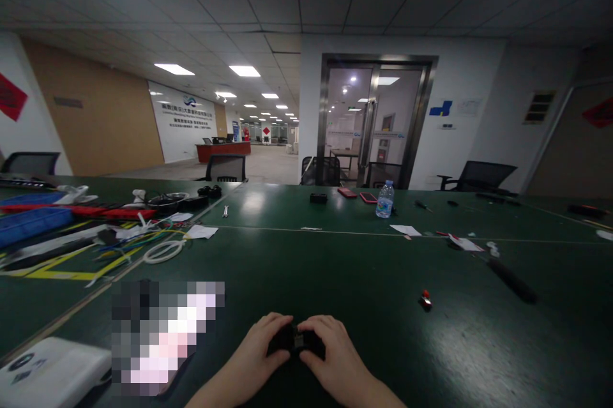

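Low in the middle of the head view, my left hand (261, 349) and my right hand (334, 350) face each other across a small black object (297, 339). Thumbs and fingers of both hands are closed on its two ends. A paler, squarish part shows at its middle; the fingers cover much of the rest, and I cannot tell its kind. To the right of my hands, a small red-and-silver piece (426, 300) lies alone on the green tabletop (364, 274).
A white box-like device (57, 370) and a blurred-out patch (163, 344) are at the left. Beyond lie a white cable coil (164, 252), blue trays (33, 224) and loose wires. A water bottle (384, 200) stands far back; a black-handled tool (512, 280) lies right.
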Demonstrator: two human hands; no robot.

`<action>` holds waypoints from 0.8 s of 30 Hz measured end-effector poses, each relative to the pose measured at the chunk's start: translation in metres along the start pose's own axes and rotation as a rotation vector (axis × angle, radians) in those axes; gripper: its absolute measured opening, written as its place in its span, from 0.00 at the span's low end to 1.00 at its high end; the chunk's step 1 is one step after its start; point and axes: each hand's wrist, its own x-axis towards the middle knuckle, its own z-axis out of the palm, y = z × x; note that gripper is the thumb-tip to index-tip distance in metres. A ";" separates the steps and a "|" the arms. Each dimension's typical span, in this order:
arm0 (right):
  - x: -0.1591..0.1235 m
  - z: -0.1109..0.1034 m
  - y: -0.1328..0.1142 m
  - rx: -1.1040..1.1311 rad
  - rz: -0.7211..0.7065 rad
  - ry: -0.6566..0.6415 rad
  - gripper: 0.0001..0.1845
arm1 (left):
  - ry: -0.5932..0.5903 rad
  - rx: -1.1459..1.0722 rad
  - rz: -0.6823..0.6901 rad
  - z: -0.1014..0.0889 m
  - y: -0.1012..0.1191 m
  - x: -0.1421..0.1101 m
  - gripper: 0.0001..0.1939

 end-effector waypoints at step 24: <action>0.003 0.003 0.000 -0.074 -0.004 0.002 0.14 | 0.023 0.021 0.044 -0.001 0.006 -0.001 0.24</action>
